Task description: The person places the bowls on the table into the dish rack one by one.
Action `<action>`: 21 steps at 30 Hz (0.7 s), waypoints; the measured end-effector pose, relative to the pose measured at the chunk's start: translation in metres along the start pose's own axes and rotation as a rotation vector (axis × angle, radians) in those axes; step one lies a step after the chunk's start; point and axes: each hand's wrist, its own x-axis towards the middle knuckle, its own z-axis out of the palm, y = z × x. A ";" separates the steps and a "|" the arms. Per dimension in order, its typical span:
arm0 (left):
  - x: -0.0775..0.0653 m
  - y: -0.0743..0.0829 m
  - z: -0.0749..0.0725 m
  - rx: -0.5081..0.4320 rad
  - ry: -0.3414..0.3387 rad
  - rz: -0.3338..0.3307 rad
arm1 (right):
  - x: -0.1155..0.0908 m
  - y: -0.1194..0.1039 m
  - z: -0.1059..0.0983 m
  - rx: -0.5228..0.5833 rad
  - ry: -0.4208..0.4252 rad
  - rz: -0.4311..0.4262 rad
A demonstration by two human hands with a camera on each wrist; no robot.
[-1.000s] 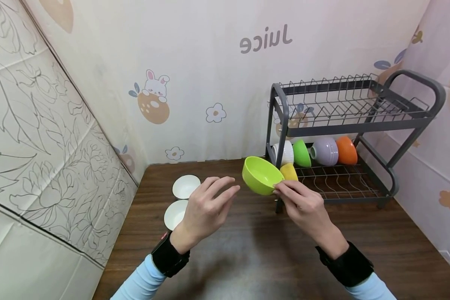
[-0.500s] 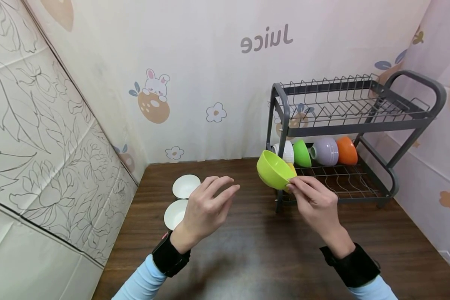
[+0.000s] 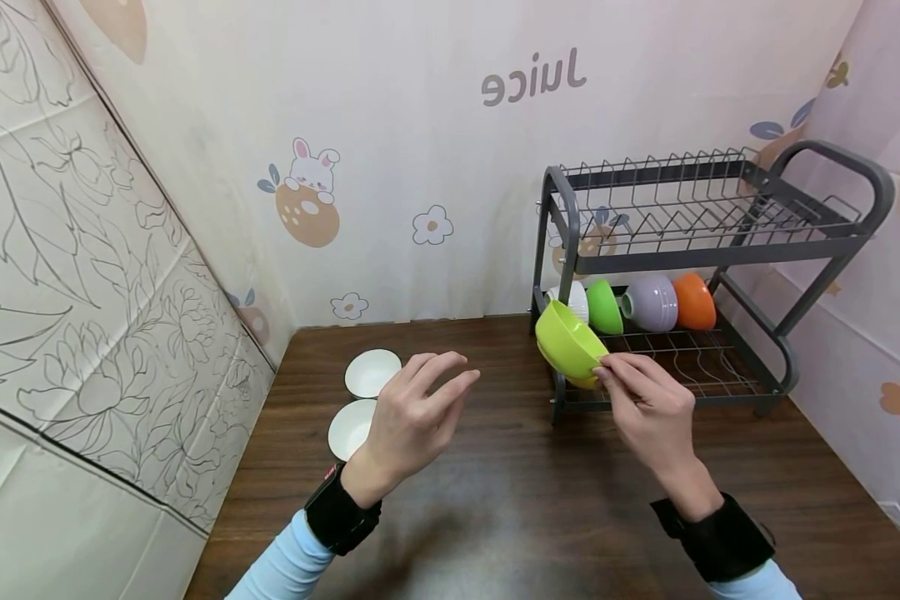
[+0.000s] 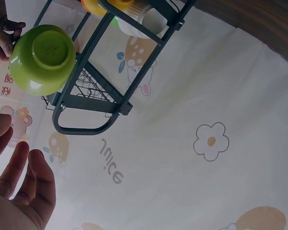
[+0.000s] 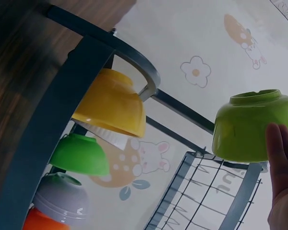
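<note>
The lime-green bowl (image 3: 570, 342) is held up by the right hand (image 3: 656, 412), its rim being pinched between thumb and fingers; the bowl is tilted, with its opening turned upward and to the right, and is kept clear of the bench (image 3: 495, 517), in front of the left end of the dark grey rack (image 3: 720, 252); whether the rack is touched by the bowl cannot be told; nothing is grasped by the left hand (image 3: 416, 412), which is held above the bench with fingers loosely bent and parted, well apart from the lime-green bowl; beside and beyond that hand, two white dishes are set on the bench, the farther dish (image 3: 372, 372) in full view and the nearer dish (image 3: 348, 429) partly covered by the hand; on the rack's lower tier a row of bowls is laid sideways, in which a white bowl (image 3: 579, 300), a green bowl (image 3: 604, 308), a purple bowl (image 3: 651, 302) and an orange bowl (image 3: 695, 302) are seen from left to right; a yellow bowl (image 5: 110, 105), shown plainly in the right wrist view, is largely hidden behind the lime-green bowl in the head view
</note>
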 end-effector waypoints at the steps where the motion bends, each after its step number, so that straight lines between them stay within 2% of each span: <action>1: 0.000 0.000 0.000 0.000 -0.003 -0.003 | 0.000 0.001 -0.001 -0.002 0.008 0.005; 7: 0.000 -0.001 0.000 0.003 0.001 0.002 | 0.000 0.002 -0.007 -0.019 0.042 0.038; 15: 0.000 -0.002 -0.001 0.010 0.006 0.002 | 0.008 -0.007 -0.014 0.027 0.097 0.092; 21: -0.003 -0.001 -0.002 0.005 -0.012 -0.017 | 0.001 0.009 -0.019 0.026 0.122 0.164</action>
